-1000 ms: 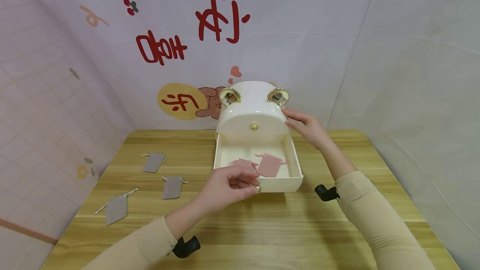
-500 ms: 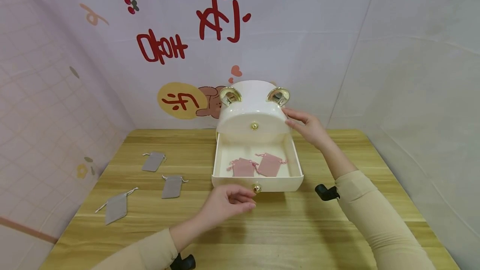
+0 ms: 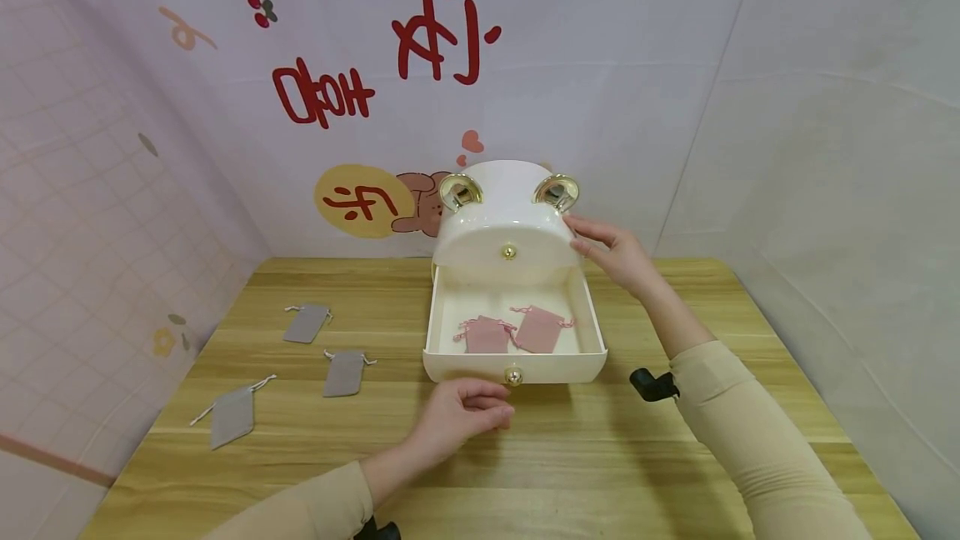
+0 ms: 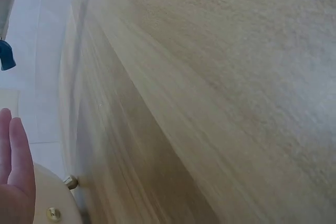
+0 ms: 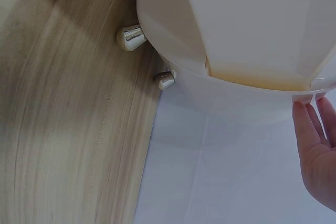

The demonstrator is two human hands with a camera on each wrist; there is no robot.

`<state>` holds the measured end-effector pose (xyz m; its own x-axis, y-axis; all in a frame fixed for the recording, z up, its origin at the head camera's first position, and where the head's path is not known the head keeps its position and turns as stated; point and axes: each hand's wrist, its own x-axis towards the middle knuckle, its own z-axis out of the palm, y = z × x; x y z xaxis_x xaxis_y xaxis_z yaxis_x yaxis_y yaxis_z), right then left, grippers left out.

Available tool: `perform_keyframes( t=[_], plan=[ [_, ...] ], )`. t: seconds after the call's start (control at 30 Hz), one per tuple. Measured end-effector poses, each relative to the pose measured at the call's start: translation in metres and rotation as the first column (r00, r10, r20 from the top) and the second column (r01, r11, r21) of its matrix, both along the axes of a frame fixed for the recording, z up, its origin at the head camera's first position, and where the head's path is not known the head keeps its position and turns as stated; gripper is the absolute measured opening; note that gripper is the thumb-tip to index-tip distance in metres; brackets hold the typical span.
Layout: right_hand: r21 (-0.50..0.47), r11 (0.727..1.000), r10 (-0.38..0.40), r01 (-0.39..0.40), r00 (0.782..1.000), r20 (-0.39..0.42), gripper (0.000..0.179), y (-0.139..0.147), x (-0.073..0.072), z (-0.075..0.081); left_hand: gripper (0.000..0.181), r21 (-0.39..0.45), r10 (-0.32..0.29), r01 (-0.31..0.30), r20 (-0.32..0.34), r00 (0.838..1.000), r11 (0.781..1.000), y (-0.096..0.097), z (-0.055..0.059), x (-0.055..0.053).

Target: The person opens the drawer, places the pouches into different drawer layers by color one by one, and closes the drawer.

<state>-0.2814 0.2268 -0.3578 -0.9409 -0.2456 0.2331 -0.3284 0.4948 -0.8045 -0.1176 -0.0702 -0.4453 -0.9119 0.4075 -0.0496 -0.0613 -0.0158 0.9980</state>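
One white storage cabinet (image 3: 504,194), glossy, domed at the top, with two gold ear-shaped fittings (image 3: 557,192) and an upper gold knob (image 3: 509,252); stands at the back of a wood-grain table (image 3: 600,465). Gold feet (image 5: 131,38) show in the right wrist view. One lower drawer (image 3: 450,367), pulled out, its front bearing a round gold knob (image 3: 513,376). Contents: two pink drawstring pouches (image 3: 540,330), flat, side by side near the drawer's front. Three grey drawstring pouches (image 3: 344,374), lying flat and apart on the table, left of the cabinet. Left hand (image 3: 459,418): just below the drawer's knob in the head view, fingers loosely bent, gripping nothing. Right hand (image 3: 617,257): extended fingertips resting against the cabinet's right side, not clasping it. Behind: pale backdrop (image 3: 600,65) printed with red characters.
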Motion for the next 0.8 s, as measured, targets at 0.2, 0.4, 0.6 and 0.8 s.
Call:
perform_keyframes(
  t=[0.2, 0.4, 0.6, 0.8],
  plan=[
    [-0.004, 1.000, 0.000, 0.000, 1.000, -0.006, 0.046, -0.001, 0.000, -0.001, 0.030, 0.030, 0.019, -0.019, 0.007, 1.000, 0.999, 0.006, -0.001, -0.001],
    [0.007, 1.000, -0.004, 0.004, 1.000, -0.008, 0.047, 0.000, -0.001, -0.001, 0.033, 0.058, 0.104, -0.104, 0.007, 0.995, 0.993, 0.014, -0.004, -0.004],
    [0.008, 1.000, -0.007, 0.007, 1.000, -0.001, 0.047, 0.000, -0.001, -0.001, 0.025, 0.063, 0.188, -0.187, -0.007, 0.982, 0.980, 0.022, -0.008, -0.004],
    [0.009, 1.000, -0.002, 0.002, 1.000, 0.003, 0.047, 0.000, 0.000, -0.001, 0.023, 0.089, 0.230, -0.230, 0.007, 0.973, 0.969, 0.027, -0.008, -0.003]
  ],
)
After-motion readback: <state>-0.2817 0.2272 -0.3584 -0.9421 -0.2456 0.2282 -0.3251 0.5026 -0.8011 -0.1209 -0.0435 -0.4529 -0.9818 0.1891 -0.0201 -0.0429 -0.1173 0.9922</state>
